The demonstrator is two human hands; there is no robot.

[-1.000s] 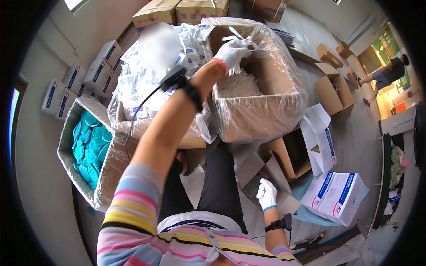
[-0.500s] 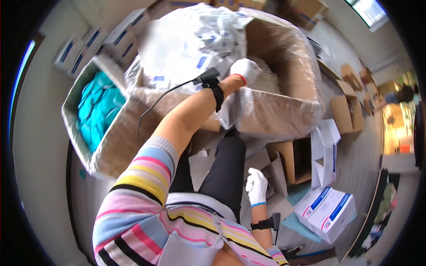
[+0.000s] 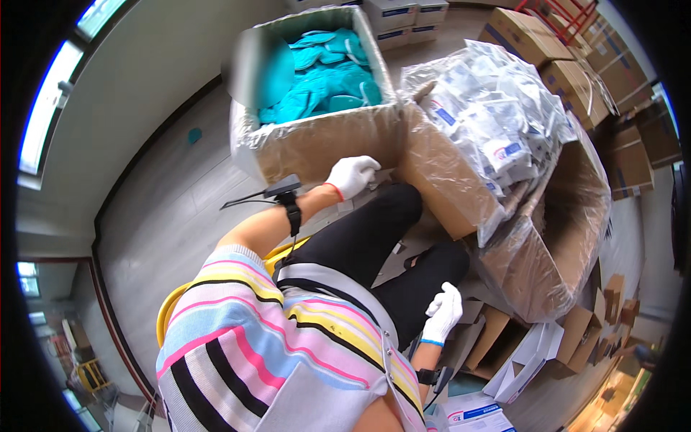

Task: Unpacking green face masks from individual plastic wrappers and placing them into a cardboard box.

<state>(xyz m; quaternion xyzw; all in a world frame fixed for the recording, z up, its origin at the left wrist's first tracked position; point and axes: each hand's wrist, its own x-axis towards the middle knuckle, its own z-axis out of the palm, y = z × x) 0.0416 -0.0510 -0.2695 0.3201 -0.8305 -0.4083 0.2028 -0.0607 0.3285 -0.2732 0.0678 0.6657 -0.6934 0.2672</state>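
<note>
My left hand (image 3: 354,177), in a white glove with a red cuff, is held above my knee, beside the front of the box of teal items. Its fingers are curled in, and nothing shows in them. Off my other knee is my right hand (image 3: 443,314), gloved in white with a blue cuff. Its fingers are loosely bent and a little apart, with nothing in them. Soft flat teal pieces (image 3: 327,83) fill the plastic-lined carton (image 3: 324,150) ahead. To its right, white printed packets (image 3: 497,108) lie heaped in another lined carton (image 3: 450,169).
An open lined carton (image 3: 529,277) adjoins the packet heap on the right. Small opened cartons (image 3: 497,338) and a white box (image 3: 525,363) lie near my right hand. Stacked brown cartons (image 3: 576,90) stand far right. One teal piece (image 3: 194,135) lies on the floor.
My view has swung left toward the teal box. My left hand has come out of the right-hand lined carton to above my knee. My right hand stays low at my side.
</note>
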